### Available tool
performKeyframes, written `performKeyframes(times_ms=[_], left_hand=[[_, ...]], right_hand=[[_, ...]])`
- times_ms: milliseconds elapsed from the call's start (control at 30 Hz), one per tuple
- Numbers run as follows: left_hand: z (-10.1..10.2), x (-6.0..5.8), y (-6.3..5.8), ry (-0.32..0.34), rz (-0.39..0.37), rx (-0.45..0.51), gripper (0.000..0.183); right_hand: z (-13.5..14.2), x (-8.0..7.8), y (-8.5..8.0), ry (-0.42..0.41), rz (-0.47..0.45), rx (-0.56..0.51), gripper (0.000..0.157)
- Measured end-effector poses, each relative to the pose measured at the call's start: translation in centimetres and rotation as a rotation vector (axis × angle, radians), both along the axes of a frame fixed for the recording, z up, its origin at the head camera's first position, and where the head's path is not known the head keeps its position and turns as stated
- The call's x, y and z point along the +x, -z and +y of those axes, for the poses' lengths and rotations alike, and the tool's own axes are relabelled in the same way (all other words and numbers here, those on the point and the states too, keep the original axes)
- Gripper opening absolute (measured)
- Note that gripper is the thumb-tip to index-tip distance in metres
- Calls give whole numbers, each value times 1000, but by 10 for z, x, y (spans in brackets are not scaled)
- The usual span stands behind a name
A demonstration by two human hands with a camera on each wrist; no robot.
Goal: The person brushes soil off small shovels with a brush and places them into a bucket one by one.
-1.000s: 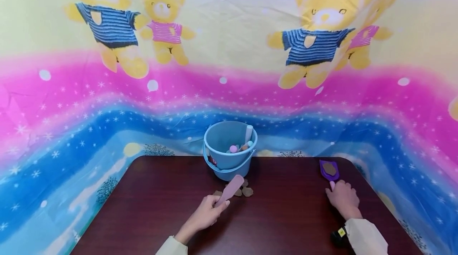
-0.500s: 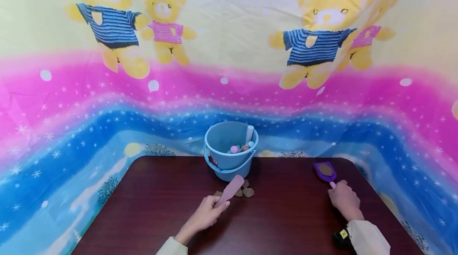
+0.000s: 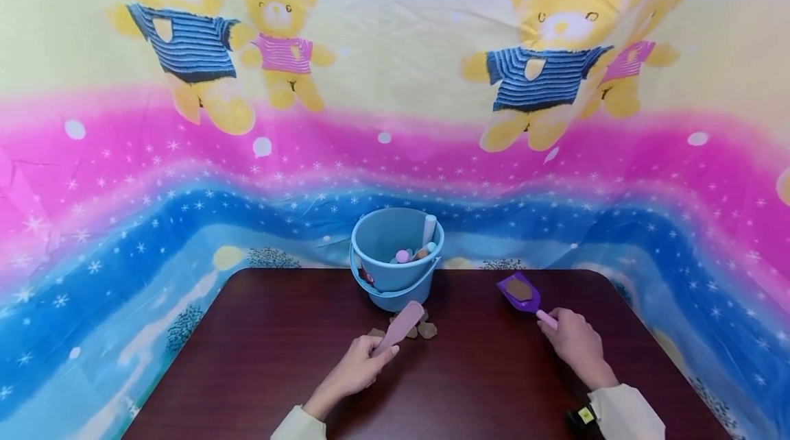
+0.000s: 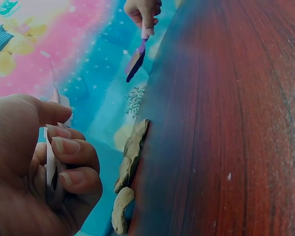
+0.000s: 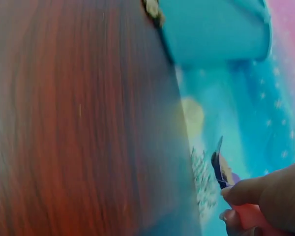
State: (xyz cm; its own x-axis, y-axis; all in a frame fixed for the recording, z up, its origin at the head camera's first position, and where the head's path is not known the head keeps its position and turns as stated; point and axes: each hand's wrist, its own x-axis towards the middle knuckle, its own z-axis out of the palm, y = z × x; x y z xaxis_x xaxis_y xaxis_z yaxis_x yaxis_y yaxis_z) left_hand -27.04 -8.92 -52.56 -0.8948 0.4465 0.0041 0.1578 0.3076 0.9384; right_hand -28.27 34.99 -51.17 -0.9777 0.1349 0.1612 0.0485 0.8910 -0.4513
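Observation:
My left hand (image 3: 356, 370) grips a flat pink paddle-shaped tool (image 3: 404, 320) by its handle, its blade tilted up in front of the bucket. In the left wrist view the fingers (image 4: 71, 147) curl round that handle. At the right, my right hand (image 3: 575, 340) holds a purple toy shovel (image 3: 531, 299) by its pink handle (image 3: 546, 319). A brown lump (image 3: 520, 288) rests on the shovel's blade. Several flat brown lumps (image 3: 426, 330) lie on the table beside the bucket, partly hidden behind the pink tool and the left hand.
A light blue bucket (image 3: 395, 282) stands at the table's back middle, with small coloured balls (image 3: 403, 256) and a pale stick (image 3: 429, 229) inside. The dark brown table (image 3: 284, 316) meets a hanging bear-print cloth (image 3: 382, 166). A black object with a yellow label (image 3: 584, 416) is at the right sleeve.
My right hand has moved left with the purple shovel, whose blade now points up and left toward the bucket. The lump stays on it. The left hand has hardly moved.

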Motion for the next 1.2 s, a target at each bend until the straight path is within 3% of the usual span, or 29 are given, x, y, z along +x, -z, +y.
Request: performKeyframes(times_ms=[467,733,1200], left_hand=[[10,3,1,9,47,-7,38],[23,5,0,60,64,1,43],[49,4,-4,91,107,-4,46]], right_hand=[[-69,19,-9,-183,24,-34,12],[-103,31,-21,-271,32,-50,10],[-139,30,-43,-387,38,-43,9]])
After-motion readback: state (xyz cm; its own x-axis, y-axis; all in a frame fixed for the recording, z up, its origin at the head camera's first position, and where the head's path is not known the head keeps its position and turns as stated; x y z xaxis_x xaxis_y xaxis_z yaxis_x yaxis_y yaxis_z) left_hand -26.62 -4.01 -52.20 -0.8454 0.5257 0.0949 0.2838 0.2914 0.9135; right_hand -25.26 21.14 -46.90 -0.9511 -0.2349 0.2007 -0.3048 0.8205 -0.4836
